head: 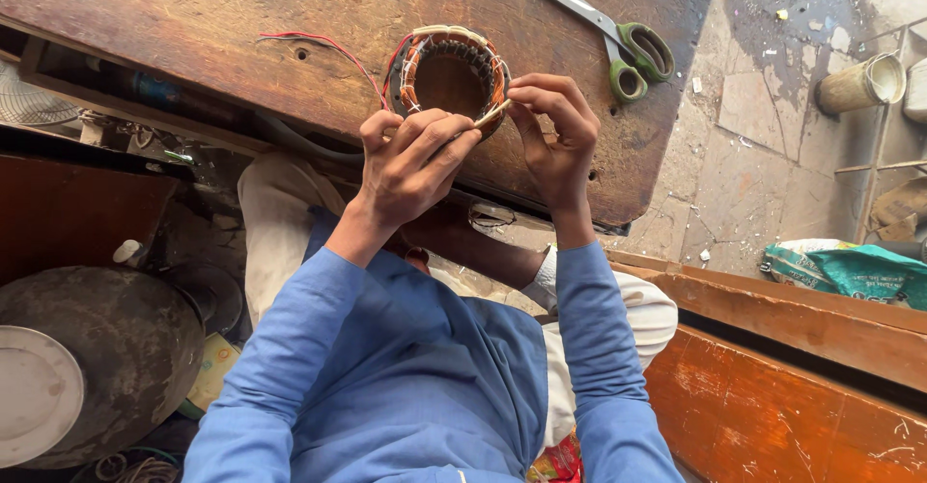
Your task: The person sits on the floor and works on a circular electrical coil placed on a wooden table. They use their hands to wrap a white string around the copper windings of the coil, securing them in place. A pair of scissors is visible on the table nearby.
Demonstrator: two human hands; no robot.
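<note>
Head view | worn wooden table [241, 19] | stone floor [763, 145] | both hands' fingers [550, 92] pinching stator [449, 68]

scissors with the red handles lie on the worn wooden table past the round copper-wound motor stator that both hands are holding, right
Not quite: the scissors have green handles, not red. The head view shows them lying on the worn wooden table beyond the round copper-wound motor stator, which the left hand and right hand both hold.
</note>
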